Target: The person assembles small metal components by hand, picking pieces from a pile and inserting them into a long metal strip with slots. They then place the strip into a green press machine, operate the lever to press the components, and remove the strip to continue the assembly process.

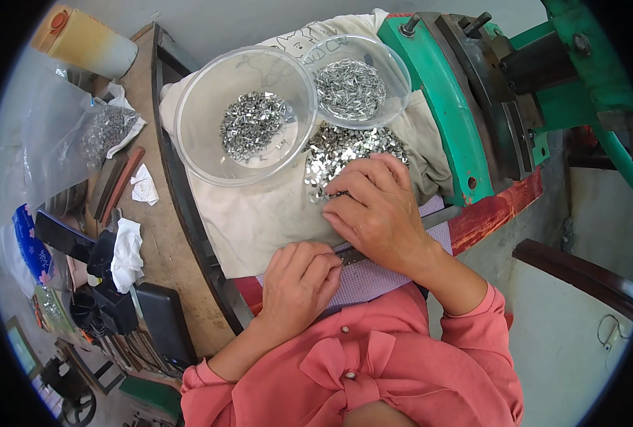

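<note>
My right hand (382, 213) bends over the near edge of a loose pile of small shiny metal pieces (338, 153) on a cream cloth (245, 228). Its fingers and thumb are curled together, and whatever they hold is too small to make out. My left hand (296, 285) is closed in a pinch at the end of a narrow dark metal bar (353, 255), fingertips against or just beside it. What lies between those fingers is hidden. Beyond the hands, a large clear plastic tub (195, 153) holds small bent metal parts, and a smaller clear bowl (400, 85) holds thin metal pins.
A green machine frame (437, 99) with dark steel blocks stands close on the right. To the left, a wooden table (178, 285) carries a plastic bag of metal parts (110, 128), a yellowish jug (89, 43), white tissues (127, 252) and a black case (166, 324).
</note>
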Demonstrator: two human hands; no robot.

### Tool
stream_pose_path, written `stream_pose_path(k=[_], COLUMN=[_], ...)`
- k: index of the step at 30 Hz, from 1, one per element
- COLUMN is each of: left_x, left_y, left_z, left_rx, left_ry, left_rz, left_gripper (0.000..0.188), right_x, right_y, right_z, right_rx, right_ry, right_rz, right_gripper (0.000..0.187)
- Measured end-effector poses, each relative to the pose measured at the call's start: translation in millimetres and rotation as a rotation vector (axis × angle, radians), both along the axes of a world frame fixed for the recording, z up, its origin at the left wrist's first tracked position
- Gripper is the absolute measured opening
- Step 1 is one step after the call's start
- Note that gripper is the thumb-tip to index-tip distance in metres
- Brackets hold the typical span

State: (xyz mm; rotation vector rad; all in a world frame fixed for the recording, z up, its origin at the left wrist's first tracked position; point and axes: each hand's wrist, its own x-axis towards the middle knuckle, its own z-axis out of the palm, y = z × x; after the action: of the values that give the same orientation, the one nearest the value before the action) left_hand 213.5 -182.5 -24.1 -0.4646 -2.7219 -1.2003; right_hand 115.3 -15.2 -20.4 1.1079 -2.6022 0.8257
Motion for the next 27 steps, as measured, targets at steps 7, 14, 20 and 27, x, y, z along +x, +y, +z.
stream_pose_path(k=[7,14,20,27], left_x=[0,-7,-6,-3], left_y=[-2,2,1,2], left_z=[7,8,7,4], left_rx=[0.018,-0.029,-0.048,-0.054], left_ry=[-0.088,-0.118,-0.105,-0.089], left_rz=[-0.019,-0.045,-0.041,-0.028], left_gripper=[0.035,0.030,0.025,0.027], right_x=[24,38,8,-4], right_y=[32,47,30,17], right_z=[7,8,4,-1], right_rx=[-0.118,-0.092,-0.054,0.050], right_ry=[-0.088,-0.144,-0.034,0.073], right_rz=[0.012,0.025,-0.011,0.045], right_gripper=[0.017,0.018,0.018,0.011])
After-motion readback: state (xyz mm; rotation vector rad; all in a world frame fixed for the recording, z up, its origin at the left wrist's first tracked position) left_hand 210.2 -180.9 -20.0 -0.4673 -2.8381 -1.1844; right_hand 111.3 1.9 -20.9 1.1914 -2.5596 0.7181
